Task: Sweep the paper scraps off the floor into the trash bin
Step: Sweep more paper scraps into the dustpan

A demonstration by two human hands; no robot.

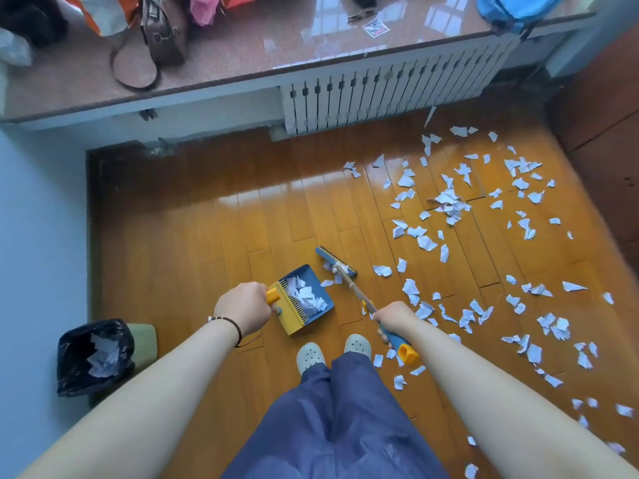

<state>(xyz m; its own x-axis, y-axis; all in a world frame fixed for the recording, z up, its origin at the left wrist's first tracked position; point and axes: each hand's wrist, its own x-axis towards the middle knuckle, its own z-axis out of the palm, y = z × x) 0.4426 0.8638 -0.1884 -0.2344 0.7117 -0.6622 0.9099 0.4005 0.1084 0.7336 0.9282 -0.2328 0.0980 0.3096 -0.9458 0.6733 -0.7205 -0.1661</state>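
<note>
Head view: left hand (243, 305) wrapped round the orange handle of the dustpan (304, 299), fingers curled under and out of sight; right hand (394, 319) gripping the broom (349, 281) on its blue grip, just above the orange end cap. Broom head down on the floor (207, 243) right at the pan's open lip, a few scraps caught between the two. Pan already carrying a small heap against its comb. Paper scraps (449, 202) mostly spread well to the right, up toward the radiator (380, 95). Trash bin (95, 356) at lower left, black liner, some paper inside.

Risks, as a judgement: tilting the loaded pan on the carry to the bin, spilling light paper; a fast stroke fanning scraps away; pan lip lifted, pieces sliding beneath.
</note>
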